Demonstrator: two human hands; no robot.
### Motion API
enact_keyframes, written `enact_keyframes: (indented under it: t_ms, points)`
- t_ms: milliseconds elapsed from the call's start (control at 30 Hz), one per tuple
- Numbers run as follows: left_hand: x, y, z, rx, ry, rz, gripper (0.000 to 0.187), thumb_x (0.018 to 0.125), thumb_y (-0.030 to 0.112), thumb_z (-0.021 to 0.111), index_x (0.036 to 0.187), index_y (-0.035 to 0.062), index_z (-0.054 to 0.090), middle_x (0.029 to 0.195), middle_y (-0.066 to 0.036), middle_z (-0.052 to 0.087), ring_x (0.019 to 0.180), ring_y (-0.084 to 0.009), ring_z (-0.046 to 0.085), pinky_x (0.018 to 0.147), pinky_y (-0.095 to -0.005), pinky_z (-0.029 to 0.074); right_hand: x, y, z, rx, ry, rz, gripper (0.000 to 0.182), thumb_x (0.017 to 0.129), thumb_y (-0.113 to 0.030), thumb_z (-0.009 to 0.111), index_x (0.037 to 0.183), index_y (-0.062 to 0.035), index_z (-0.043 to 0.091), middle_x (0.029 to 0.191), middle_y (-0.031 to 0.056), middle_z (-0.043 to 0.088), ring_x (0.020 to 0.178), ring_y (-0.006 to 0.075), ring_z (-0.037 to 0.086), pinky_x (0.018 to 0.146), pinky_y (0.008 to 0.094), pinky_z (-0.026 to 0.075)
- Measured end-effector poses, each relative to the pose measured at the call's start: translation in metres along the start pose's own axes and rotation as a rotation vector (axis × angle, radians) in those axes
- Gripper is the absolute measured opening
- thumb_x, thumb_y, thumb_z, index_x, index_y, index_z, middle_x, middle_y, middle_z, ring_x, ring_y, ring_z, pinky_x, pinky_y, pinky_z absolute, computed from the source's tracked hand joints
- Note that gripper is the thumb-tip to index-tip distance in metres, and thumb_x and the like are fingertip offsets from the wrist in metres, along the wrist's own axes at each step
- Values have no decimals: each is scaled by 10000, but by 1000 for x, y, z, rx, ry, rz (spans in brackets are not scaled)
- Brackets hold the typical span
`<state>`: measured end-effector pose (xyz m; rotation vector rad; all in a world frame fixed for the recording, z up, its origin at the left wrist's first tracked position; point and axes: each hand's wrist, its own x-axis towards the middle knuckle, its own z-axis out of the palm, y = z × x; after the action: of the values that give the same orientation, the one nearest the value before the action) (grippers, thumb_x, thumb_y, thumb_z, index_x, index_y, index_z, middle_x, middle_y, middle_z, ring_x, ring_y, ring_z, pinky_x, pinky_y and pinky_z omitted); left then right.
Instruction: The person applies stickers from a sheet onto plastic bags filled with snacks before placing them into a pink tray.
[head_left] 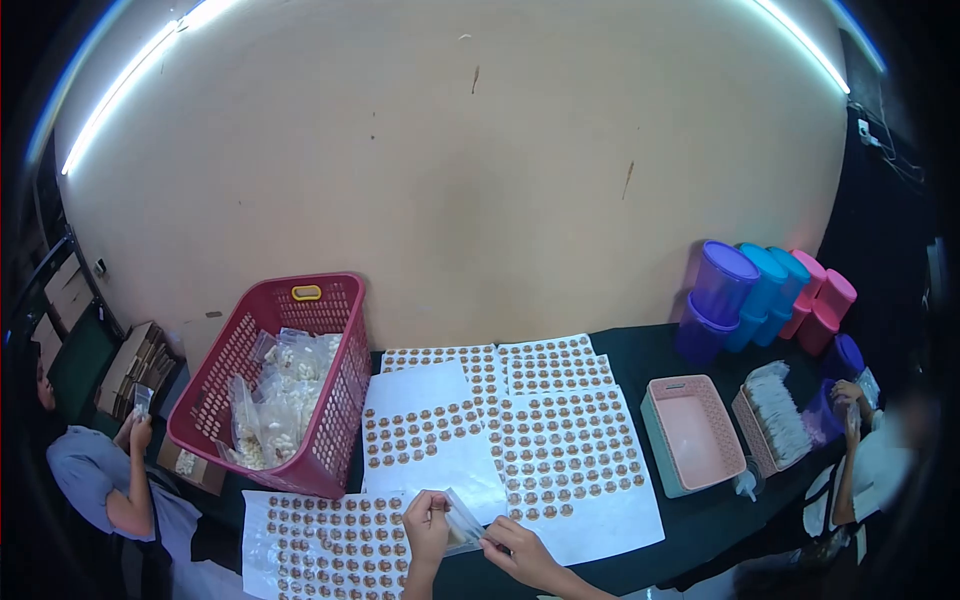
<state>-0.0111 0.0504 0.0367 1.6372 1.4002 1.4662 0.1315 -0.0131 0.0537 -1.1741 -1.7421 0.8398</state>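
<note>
My left hand (428, 522) and my right hand (518, 550) are close together at the front edge of the table. Between them is a small clear plastic bag (464, 524), tilted, its upper edge running from one hand to the other. Fingers of both hands are closed on this bag; what lies inside it is hard to make out. Under and beside my left hand is a sheet of round brown stickers (335, 545). Beyond my hands, a partly used sticker sheet (425, 425) and a fuller sticker sheet (570, 450) overlap.
A maroon laundry basket (345, 420) at left holds bags of pale pieces (285, 395). At right stand a pink basket (695, 430), a narrow basket of plastic bags (775, 415) and stacked coloured tubs (725, 275). One person (90, 470) works at left, another (880, 460) at right.
</note>
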Motion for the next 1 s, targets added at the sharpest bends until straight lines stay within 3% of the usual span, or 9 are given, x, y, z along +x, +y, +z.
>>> enact_keyframes:
  t_ms: [67, 133, 200, 233, 333, 467, 600, 733, 1000]
  points:
    - [8, -8, 3, -59, -97, 42, 299, 871, 179, 481, 656, -28, 500, 571, -57, 476, 559, -136, 481, 551, -256, 380, 0, 12, -5, 21, 50, 13, 118, 798, -111, 542, 774, 0, 509, 691, 91, 468, 567, 206, 481, 536, 296, 397]
    - [5, -14, 6, -74, -178, -59, 166, 817, 140, 548, 852, -21, 530, 804, -112, 527, 718, -197, 512, 658, -282, 409, 3, 28, -8, 51, 100, 14, 118, 801, -110, 542, 775, 2, 515, 694, 85, 475, 572, 199, 477, 549, 291, 394]
    - [-6, -16, 20, -110, -21, 87, 400, 777, 175, 602, 1082, -13, 422, 1037, -147, 445, 895, -222, 475, 736, -304, 402, 2, 42, -11, 69, 217, 35, 110, 805, -104, 540, 790, 4, 535, 702, 80, 495, 585, 187, 474, 557, 282, 385]
    - [-18, -32, 22, -100, -235, 61, 632, 738, 196, 641, 1202, -7, 263, 1170, -158, 312, 1037, -249, 392, 783, -331, 381, 2, 44, -9, 172, 239, 59, 103, 793, -133, 563, 813, -33, 575, 717, 58, 516, 643, 182, 496, 624, 292, 371]
    - [-26, 10, 25, -32, -390, 338, 513, 809, 308, 574, 1160, -7, 372, 1154, -155, 406, 1068, -241, 432, 882, -352, 370, 6, 37, 5, 158, 349, 34, 153, 794, -151, 551, 841, -10, 585, 869, 142, 527, 807, 270, 507, 667, 303, 416]
    - [-14, 4, 29, -136, -398, 274, 378, 859, 303, 497, 1055, -20, 488, 1030, -168, 523, 947, -243, 540, 800, -336, 431, 11, 43, 2, -62, 339, -2, 222, 778, -184, 549, 963, -70, 593, 1092, 139, 442, 992, 282, 421, 857, 397, 315]
    - [-7, 0, 35, -354, -231, 54, 290, 897, 237, 432, 892, -17, 570, 759, -118, 606, 700, -218, 610, 662, -284, 473, 24, 24, -27, -487, 382, -13, 313, 716, -258, 615, 1010, -157, 588, 1064, 87, 465, 984, 256, 418, 842, 439, 261]
    - [-15, -5, 42, -160, -453, -9, 249, 885, 196, 454, 800, -4, 573, 713, -93, 610, 668, -180, 609, 623, -273, 467, 31, 45, -34, -683, 269, -183, 209, 688, -224, 646, 847, -104, 583, 894, 80, 513, 857, 240, 476, 774, 402, 309]
    - [6, 13, 24, 168, -405, 200, 220, 841, 158, 504, 682, 16, 562, 562, -90, 571, 495, -187, 580, 471, -279, 442, 30, 41, -24, -232, 143, -45, 129, 776, -203, 578, 756, -77, 559, 728, 13, 537, 706, 177, 519, 702, 310, 317]
